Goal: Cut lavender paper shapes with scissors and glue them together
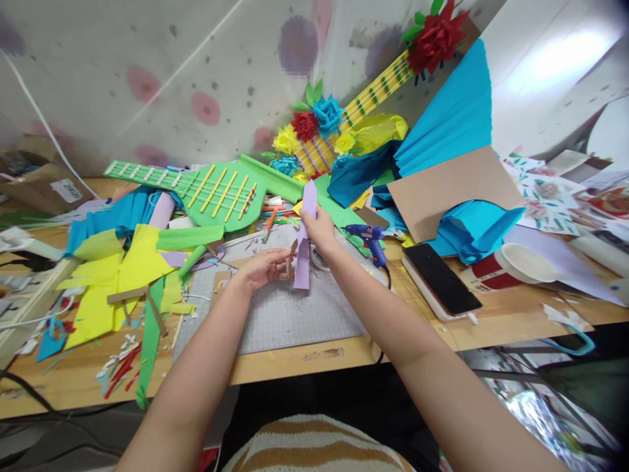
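The purple paper strip (303, 269) stands upright above the grey cutting mat (295, 318) on the desk (295, 364). The right hand (320, 229) has its fingers clamped on the strip's middle. The left hand (263, 269) has its fingers closed on a brown cardboard piece (291, 255) touching the strip's lower half.

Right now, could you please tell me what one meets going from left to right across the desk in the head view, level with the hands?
From the left: yellow paper sheets → left hand → purple paper strip → blue glue gun → black phone → red-and-white cup.
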The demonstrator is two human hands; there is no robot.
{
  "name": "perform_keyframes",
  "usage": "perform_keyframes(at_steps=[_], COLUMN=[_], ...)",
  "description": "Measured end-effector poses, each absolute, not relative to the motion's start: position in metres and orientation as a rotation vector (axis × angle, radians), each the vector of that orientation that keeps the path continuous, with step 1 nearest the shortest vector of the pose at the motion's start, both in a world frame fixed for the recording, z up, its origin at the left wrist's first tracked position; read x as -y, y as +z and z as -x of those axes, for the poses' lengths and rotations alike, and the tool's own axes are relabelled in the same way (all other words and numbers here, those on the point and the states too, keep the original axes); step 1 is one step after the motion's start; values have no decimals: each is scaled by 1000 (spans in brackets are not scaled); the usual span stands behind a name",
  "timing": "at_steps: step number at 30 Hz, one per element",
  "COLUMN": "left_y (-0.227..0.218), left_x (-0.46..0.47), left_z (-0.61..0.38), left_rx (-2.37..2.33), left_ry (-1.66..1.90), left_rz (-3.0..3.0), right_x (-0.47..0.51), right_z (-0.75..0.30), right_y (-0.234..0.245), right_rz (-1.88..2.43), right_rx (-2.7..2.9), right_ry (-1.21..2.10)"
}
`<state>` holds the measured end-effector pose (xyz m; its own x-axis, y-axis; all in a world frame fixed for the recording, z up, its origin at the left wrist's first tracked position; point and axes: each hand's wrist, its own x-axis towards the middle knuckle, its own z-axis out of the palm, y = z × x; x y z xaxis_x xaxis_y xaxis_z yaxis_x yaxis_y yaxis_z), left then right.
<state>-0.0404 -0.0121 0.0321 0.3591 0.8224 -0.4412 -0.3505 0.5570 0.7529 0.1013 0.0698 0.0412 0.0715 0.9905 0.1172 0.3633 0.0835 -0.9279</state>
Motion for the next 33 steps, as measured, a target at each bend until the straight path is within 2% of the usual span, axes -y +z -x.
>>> perform_keyframes(at_steps=[33], left_y=[28], left_x=[12], left_z=[39], left_rx=[-967], left_ry=[877], left_rz=[-714], right_x=[-67], right_z=[-85], right_y=[35], right_rz=[1441], right_rx=[1317], right_ry=[1048])
